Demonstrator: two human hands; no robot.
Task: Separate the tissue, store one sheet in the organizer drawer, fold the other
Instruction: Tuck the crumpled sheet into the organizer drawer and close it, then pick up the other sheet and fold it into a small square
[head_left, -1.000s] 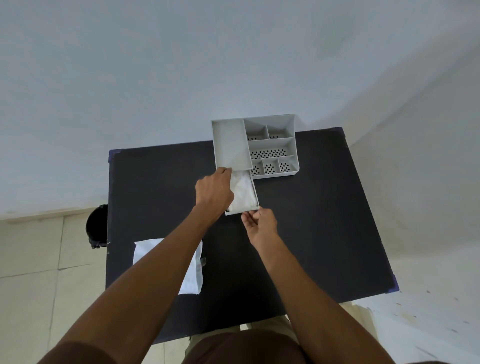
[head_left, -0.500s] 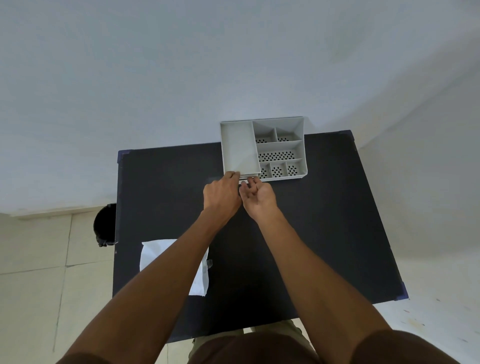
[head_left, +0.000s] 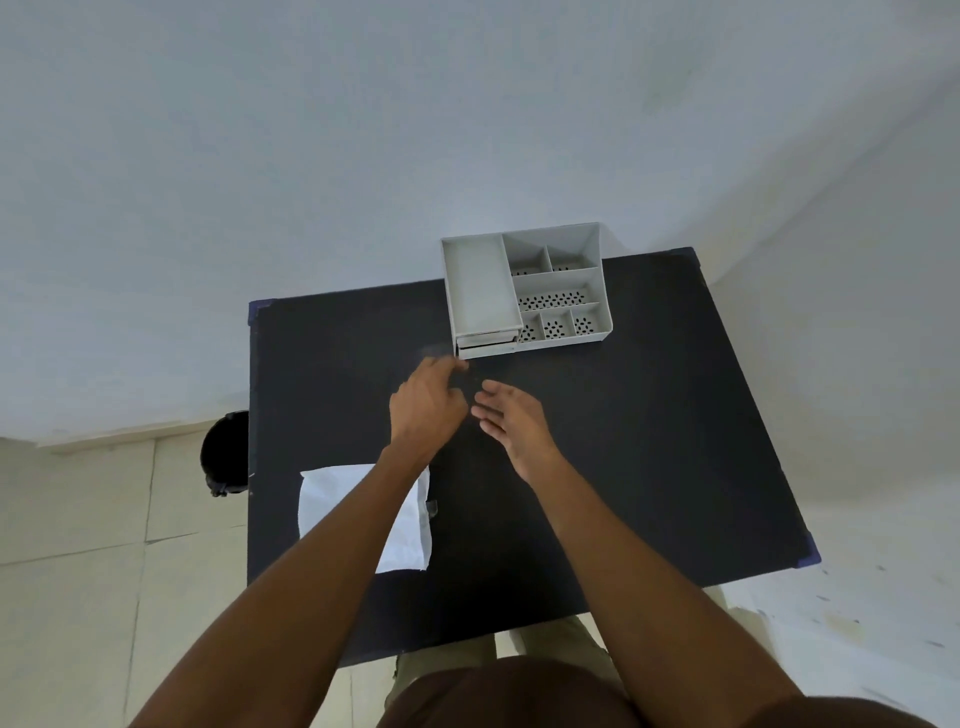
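Observation:
A grey organizer (head_left: 483, 283) with several perforated compartments stands at the far edge of the black table (head_left: 649, 441). Its drawer (head_left: 487, 348) sits pushed in at the front left, and the sheet inside is hidden. A white tissue sheet (head_left: 410, 525) lies flat at the near left of the table, partly covered by my left forearm. My left hand (head_left: 426, 402) hovers just in front of the drawer, fingers loosely curled and holding nothing. My right hand (head_left: 511, 421) is beside it, fingers apart and empty.
A black round bin (head_left: 226, 452) stands on the tiled floor off the table's left edge. A pale wall rises behind the table. A small clear object (head_left: 432, 506) lies by the tissue's right edge.
The drawer with the tissue sheet in it was pushed shut into the organizer. Both hands have since drawn back from it toward me.

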